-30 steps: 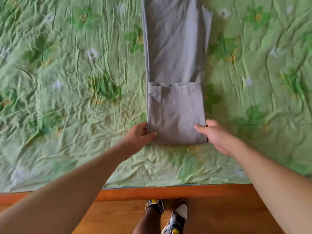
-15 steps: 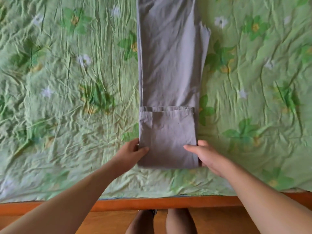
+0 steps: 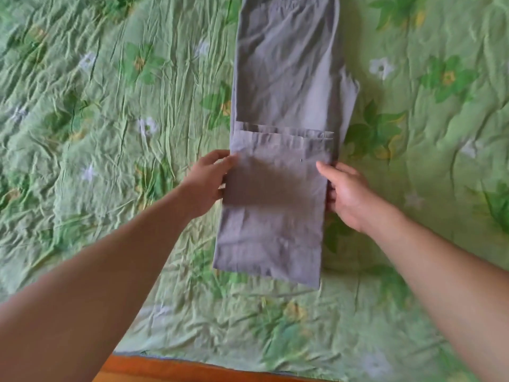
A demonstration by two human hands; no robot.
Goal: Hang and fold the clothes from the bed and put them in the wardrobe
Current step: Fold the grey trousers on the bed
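Note:
Grey trousers (image 3: 286, 78) lie lengthwise on the bed, legs stacked and the near end folded back on itself. My left hand (image 3: 209, 180) pinches the left edge of the folded section (image 3: 272, 221), with the thumb on top of the cloth. My right hand (image 3: 347, 194) grips the right edge, thumb on top and fingers curled underneath. The folded end is raised off the sheet and tilts toward me. It casts a shadow on the bed at its right.
A crumpled green floral bedsheet (image 3: 110, 133) covers the whole bed around the trousers. The bed's orange wooden edge (image 3: 165, 370) runs along the bottom of the view.
Both hands slid from the near corners up the sides of the folded section and lifted it off the sheet. The view moved closer over the bed.

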